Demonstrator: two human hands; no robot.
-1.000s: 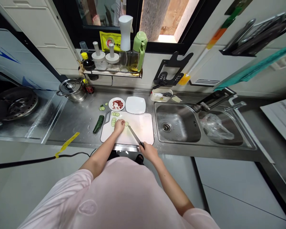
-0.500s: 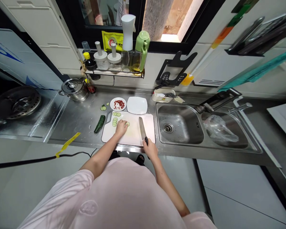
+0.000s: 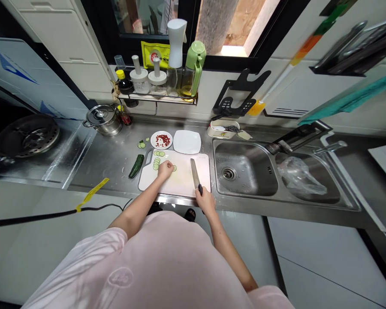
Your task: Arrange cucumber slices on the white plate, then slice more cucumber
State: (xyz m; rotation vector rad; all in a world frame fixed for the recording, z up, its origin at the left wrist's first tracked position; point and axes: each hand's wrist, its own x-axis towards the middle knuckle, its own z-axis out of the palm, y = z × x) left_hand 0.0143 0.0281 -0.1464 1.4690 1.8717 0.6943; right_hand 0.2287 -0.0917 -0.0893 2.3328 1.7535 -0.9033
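Note:
My left hand [image 3: 165, 170] rests curled on the white plastic cutting board [image 3: 188, 182], just right of a row of thin cucumber slices [image 3: 156, 163]. Its fingers hide whatever lies beneath them, and one lone slice [image 3: 174, 168] sits beside them. My right hand [image 3: 206, 201] grips the black handle of a kitchen knife [image 3: 195, 173] at the board's front right corner, with the blade lying along the board and pointing away from me. A dark green cucumber piece [image 3: 136, 166] lies on the steel counter left of the board.
Behind the board are a plate of chopped red chili [image 3: 162, 140], a white square plate [image 3: 187, 142] and small cucumber pieces [image 3: 142, 145]. A double steel sink [image 3: 244, 169] lies right, holding a plastic bag [image 3: 300, 176]. A steel pot [image 3: 103, 120] stands back left.
The knife has swung from a diagonal across the board to point straight away from me, and my right hand has moved back toward the front edge. My left hand stays by the slices.

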